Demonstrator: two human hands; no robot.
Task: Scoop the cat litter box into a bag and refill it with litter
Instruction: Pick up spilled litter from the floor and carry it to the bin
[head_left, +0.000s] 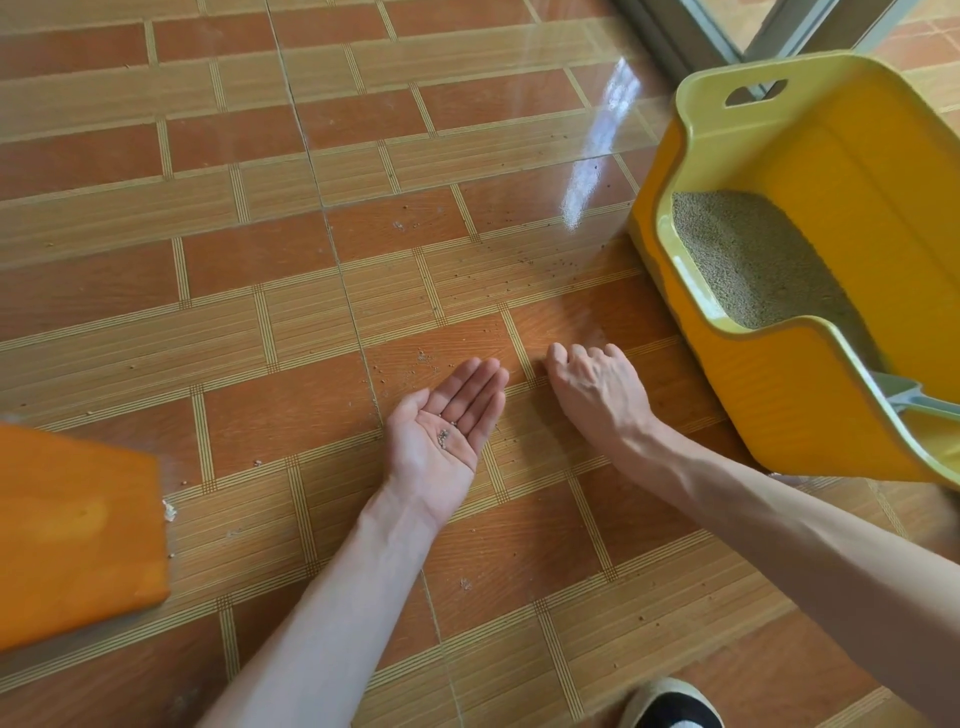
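Observation:
A yellow litter box (810, 405) with a pale green rim stands on the tiled floor at the right, holding grey-beige litter (753, 260). A pale scoop (914, 400) pokes out at its near right rim. My left hand (441, 421) lies palm up just above the floor, fingers apart, with a few litter grains (444, 436) resting in the palm. My right hand (597, 395) is palm down beside it, fingers curled with the tips on the tiles, just left of the box. Scattered litter grains (519, 254) dot the floor.
An orange flat object (78, 525) fills the lower left. A grey door frame (691, 31) runs along the top right behind the box. A shoe toe (670, 706) shows at the bottom edge. The floor is orange and tan tile (260, 260).

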